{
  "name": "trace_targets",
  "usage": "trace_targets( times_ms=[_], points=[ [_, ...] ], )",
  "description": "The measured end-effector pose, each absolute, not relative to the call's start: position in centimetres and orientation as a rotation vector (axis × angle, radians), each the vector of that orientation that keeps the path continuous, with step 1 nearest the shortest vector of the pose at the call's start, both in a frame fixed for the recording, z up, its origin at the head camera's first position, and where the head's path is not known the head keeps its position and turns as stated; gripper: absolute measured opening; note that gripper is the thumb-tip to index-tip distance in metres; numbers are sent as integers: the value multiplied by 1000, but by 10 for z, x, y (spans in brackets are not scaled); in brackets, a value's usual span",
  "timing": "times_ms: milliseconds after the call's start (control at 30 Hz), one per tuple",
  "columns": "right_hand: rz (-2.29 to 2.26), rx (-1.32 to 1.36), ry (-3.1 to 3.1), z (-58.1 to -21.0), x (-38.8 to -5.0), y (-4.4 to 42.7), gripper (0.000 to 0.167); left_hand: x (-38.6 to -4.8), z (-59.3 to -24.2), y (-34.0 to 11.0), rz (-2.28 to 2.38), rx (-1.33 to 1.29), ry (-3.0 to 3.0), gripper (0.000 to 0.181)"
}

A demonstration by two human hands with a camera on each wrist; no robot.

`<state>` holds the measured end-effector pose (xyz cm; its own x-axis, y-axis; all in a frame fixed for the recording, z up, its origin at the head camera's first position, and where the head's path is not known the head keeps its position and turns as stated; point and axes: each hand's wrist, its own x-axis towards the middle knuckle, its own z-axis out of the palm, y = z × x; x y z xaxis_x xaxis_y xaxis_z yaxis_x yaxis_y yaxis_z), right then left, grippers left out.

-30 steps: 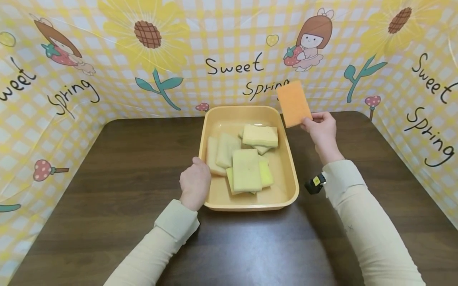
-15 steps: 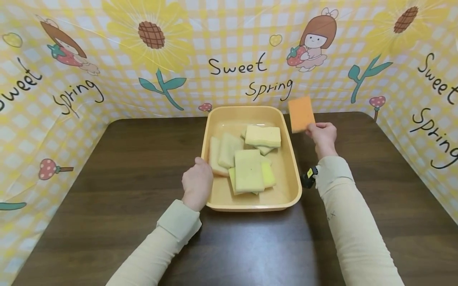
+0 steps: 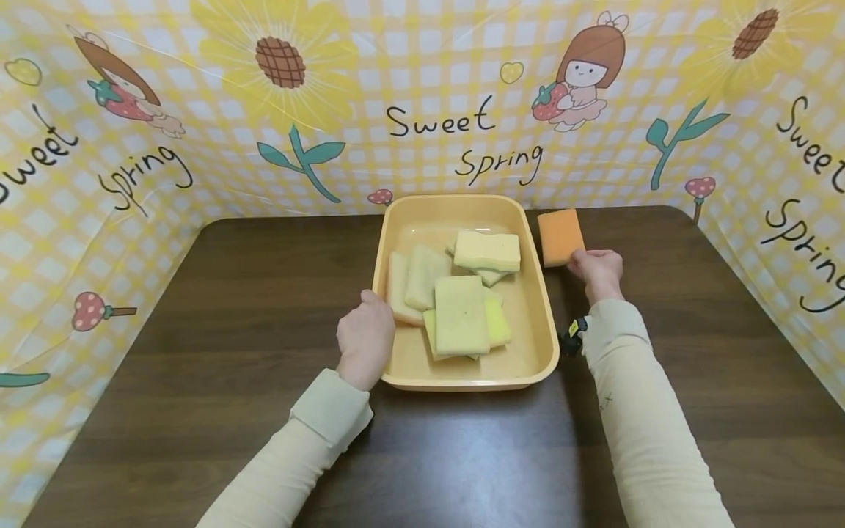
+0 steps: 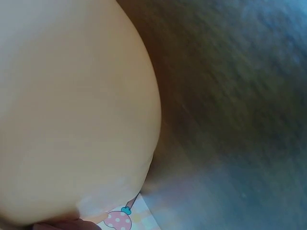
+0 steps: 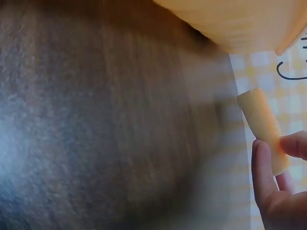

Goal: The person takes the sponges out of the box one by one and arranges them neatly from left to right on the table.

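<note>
An orange sponge [image 3: 561, 238] with a pale yellow side is pinched by a corner between the thumb and fingers of my right hand [image 3: 599, 273], just right of the yellow basin's far corner. In the right wrist view the sponge [image 5: 264, 127] shows its edge, with thumb and fingers on either side. My left hand [image 3: 365, 341] grips the left rim of the yellow plastic basin [image 3: 543, 323]; its fingertips are hidden. Inside lie several pale yellow sponges, among them one on top [image 3: 461, 315], one at the back right [image 3: 487, 251] and one at the left [image 3: 428, 277].
Under the basin is a dark wooden table [image 3: 251, 293]. A yellow checked cloth [image 3: 422, 81] with flowers and lettering stands as a wall at the back and both sides. A small black device [image 3: 574, 337] hangs at the right wrist, near the basin's right rim.
My right hand has lowered the orange sponge from in front of the cloth wall toward the table, right of the basin. The left hand keeps its place on the rim.
</note>
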<state>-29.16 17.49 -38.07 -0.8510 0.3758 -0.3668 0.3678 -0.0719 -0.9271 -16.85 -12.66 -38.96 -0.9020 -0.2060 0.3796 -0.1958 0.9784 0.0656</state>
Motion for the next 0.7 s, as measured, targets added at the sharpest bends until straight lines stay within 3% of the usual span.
trace_targets(
  times_ms=[700],
  points=[
    [2148, -835, -2199, -400, -293, 175, 14, -168, -392, -126, 27, 263, -2656, 14]
  ],
)
